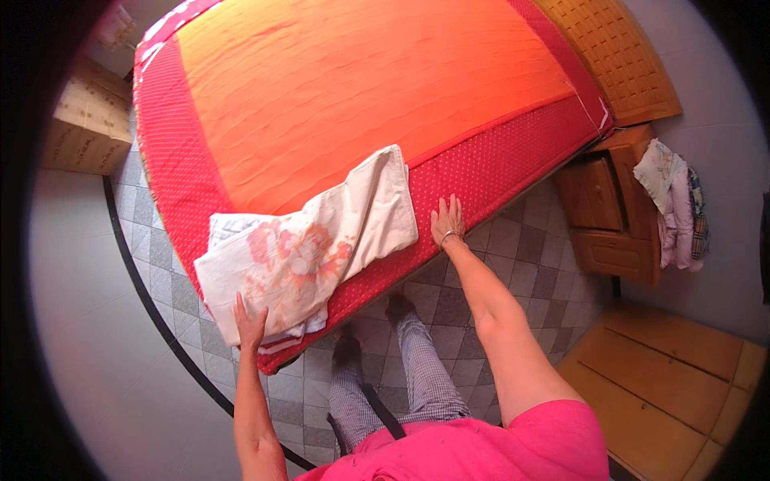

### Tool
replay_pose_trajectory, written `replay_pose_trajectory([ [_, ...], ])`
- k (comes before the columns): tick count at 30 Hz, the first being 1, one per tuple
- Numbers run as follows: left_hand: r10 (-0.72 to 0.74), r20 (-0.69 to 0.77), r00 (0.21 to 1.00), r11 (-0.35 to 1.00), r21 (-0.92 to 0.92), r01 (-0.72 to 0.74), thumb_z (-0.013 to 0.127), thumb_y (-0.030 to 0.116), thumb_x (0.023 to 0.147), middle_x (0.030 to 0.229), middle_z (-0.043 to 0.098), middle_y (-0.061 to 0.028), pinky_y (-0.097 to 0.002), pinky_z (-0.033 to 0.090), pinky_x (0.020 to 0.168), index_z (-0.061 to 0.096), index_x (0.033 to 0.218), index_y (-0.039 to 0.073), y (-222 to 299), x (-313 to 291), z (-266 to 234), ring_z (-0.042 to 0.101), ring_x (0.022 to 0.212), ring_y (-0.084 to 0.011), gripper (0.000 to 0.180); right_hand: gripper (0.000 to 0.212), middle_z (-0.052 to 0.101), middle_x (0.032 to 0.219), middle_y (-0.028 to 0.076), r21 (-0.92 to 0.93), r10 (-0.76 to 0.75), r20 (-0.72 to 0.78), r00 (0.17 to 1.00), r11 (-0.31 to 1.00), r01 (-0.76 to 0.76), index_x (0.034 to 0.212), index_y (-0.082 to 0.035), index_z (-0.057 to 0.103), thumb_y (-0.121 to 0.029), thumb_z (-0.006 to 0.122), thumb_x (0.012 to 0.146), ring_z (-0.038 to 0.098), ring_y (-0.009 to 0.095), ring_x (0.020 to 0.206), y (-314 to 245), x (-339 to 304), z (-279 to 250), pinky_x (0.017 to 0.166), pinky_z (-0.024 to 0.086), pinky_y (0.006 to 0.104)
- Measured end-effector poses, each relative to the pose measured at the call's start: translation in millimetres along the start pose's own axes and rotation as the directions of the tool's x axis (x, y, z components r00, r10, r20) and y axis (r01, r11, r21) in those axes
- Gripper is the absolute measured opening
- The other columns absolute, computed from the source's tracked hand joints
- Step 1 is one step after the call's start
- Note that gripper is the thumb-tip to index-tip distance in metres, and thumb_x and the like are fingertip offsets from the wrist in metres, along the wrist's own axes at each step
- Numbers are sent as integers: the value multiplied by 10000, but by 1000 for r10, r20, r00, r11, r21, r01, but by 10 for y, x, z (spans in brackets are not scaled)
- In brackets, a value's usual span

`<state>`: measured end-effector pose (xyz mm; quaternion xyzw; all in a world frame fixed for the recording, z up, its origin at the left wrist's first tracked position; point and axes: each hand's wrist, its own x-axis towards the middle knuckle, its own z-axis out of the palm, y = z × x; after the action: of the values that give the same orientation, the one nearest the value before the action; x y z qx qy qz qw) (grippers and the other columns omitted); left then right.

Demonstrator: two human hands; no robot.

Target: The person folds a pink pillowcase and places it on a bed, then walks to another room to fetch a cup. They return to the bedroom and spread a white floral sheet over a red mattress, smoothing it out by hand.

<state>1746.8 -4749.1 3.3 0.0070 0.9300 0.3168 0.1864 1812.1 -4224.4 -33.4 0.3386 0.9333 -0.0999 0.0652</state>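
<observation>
A folded white cloth with a large pink flower print (301,248) lies at the near left corner of the bed, one end stretching up to the right with creases. Under its left part, the edges of other folded white cloth (233,227) show. My left hand (250,322) rests on the near left edge of the floral cloth, fingers apart. Flat on the red dotted border of the mattress (505,172) lies my right hand (447,220), to the right of the cloth, fingers spread and holding nothing. A bracelet circles that wrist.
An orange sheet (361,96) covers the bed's middle. To the right stand a wooden headboard (618,60) and a bedside cabinet (601,204) with clothes (678,204) hanging at its side. Cardboard boxes (88,120) are at far left, a wooden cabinet (666,377) at lower right.
</observation>
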Motion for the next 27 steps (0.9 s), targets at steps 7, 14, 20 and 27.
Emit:
replay_pose_trajectory([
  [7,-103,86,991,966,246,79,653,328,660,1349,145,-265,-453,107,1017,143,1349,140,33,70,303,101,1249,-427,878,539,91,1392,147,-38,68,-182,981,996,-76,1316,-77,218,-308,376,856,93,290,1288,-69,648,702,1008,74,527],
  [14,-128,80,989,976,189,111,651,261,675,1357,216,-182,-424,108,1024,182,1342,112,110,137,367,117,1262,-387,829,600,67,1395,149,-137,53,-156,986,988,-74,1337,-77,141,-343,372,852,76,288,1293,-5,732,766,1011,42,523],
  [20,-120,-122,985,985,108,133,622,171,697,1291,304,-222,-400,204,998,253,1304,56,-220,242,81,251,1206,-377,719,628,90,1392,152,-68,17,-17,1000,998,-18,1337,-87,148,-374,404,840,96,301,1286,100,732,528,1002,108,530],
  [27,-426,-293,856,891,27,452,619,339,691,1241,336,-274,-403,250,973,225,1287,-22,-1244,300,-28,321,1148,-393,801,547,423,1160,251,530,-9,64,998,848,-26,1145,57,424,-382,472,822,387,349,1107,-407,157,289,940,302,359],
])
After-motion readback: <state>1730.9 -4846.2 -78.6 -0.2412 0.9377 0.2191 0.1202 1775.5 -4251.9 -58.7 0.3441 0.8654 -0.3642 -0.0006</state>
